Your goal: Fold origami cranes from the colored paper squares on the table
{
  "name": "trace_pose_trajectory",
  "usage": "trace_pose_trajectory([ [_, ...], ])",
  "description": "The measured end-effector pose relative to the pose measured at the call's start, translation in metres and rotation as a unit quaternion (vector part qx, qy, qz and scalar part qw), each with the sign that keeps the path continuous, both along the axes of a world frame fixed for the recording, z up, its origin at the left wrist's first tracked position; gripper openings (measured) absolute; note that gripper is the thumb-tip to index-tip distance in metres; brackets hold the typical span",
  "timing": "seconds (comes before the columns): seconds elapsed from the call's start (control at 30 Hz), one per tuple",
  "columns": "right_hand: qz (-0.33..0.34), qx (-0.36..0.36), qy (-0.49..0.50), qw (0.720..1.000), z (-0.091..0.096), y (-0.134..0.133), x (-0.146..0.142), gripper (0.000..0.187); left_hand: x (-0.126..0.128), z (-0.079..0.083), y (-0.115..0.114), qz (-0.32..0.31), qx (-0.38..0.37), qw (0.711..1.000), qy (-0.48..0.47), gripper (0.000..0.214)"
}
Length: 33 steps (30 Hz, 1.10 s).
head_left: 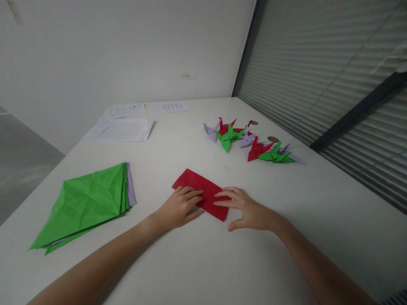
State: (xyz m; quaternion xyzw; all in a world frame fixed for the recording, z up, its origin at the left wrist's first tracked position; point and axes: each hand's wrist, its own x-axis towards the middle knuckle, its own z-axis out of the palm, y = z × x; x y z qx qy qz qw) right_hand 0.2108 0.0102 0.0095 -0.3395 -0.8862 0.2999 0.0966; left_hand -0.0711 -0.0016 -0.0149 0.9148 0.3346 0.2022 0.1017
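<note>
A red sheet of origami paper (208,195), folded into a rectangle, lies slantwise on the white table in front of me. Over its left part rests my left hand (185,205), fingers stretched out on the paper and thumb on the near side. My right hand (243,209) touches the right end with spread fingertips, its thumb apart on the tabletop. Neither hand grips the paper; both press it flat from above. Part of its near left edge is hidden under the left hand.
To the left lies a stack of creased green paper (92,195) with a purple sheet (130,186) beneath. Several folded paper cranes (229,136) in red, green and purple sit at the back right. Printed sheets (122,129) lie at the back left. Window blinds (318,63) border the right.
</note>
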Motion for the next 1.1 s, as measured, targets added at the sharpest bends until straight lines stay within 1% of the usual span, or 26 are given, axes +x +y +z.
trace_pose_trajectory([
  [0.07,0.005,0.011,-0.003,1.000,-0.001,-0.002,-0.003,0.068,0.001,-0.002,0.000,0.007,0.021,1.000,0.006,0.030],
  [0.17,0.001,0.027,0.008,1.000,-0.004,-0.003,-0.006,0.058,0.002,-0.003,0.000,0.002,0.041,0.999,0.018,0.029],
  [0.3,0.007,0.051,0.018,0.999,-0.008,0.000,-0.007,0.034,0.003,-0.003,0.000,0.003,0.050,0.998,0.031,0.027],
  [0.37,0.007,0.054,0.027,0.998,-0.010,0.001,-0.007,0.026,0.002,-0.002,0.000,0.002,0.050,0.998,0.031,0.027],
  [0.53,0.024,0.007,0.046,0.999,-0.012,0.004,-0.005,0.022,0.002,-0.001,-0.001,-0.012,0.040,0.999,0.034,0.028],
  [0.6,0.017,-0.014,0.053,0.998,-0.013,0.006,-0.004,0.022,0.003,-0.001,-0.002,-0.016,0.042,0.998,0.037,0.028],
  [0.7,-0.033,-0.018,0.079,0.996,-0.016,0.008,-0.004,0.027,0.005,0.001,-0.006,-0.025,0.047,0.997,0.058,0.036],
  [0.8,-0.114,0.024,0.086,0.989,-0.022,0.010,-0.005,0.030,0.009,0.003,-0.013,-0.050,0.052,0.994,0.079,0.048],
  [0.87,-0.155,0.057,0.075,0.984,-0.025,0.012,-0.006,0.029,0.013,0.005,-0.018,-0.065,0.055,0.993,0.077,0.053],
  [0.97,-0.201,0.078,0.062,0.974,-0.031,0.014,-0.008,0.023,0.019,0.005,-0.024,-0.084,0.051,0.993,0.062,0.055],
  [1.1,-0.251,0.093,0.048,0.962,-0.037,0.014,-0.013,0.016,0.022,0.004,-0.026,-0.093,0.050,0.993,0.044,0.051],
])
